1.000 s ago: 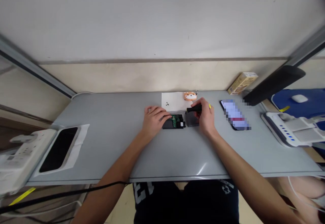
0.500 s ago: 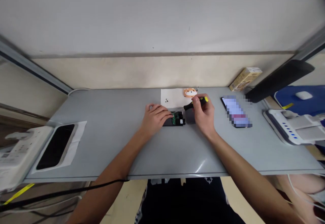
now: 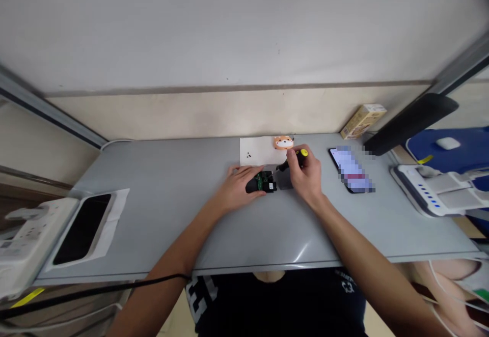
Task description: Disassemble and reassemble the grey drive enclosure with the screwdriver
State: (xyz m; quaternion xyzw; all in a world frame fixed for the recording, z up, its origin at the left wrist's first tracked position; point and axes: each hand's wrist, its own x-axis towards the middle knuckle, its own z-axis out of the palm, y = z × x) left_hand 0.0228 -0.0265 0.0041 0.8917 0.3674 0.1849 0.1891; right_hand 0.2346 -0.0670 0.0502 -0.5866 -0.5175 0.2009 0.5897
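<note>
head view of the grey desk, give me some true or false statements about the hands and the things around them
1. The right hand grips a black screwdriver with a yellow end. True.
2. The left hand holds an orange dog-face ornament. False: it holds a black device with a green circuit board.
3. A white paper sheet has small dark specks on it. True.
4. A black phone with a pixelated screen lies to the left of both hands. False: it lies to the right of them.
</note>
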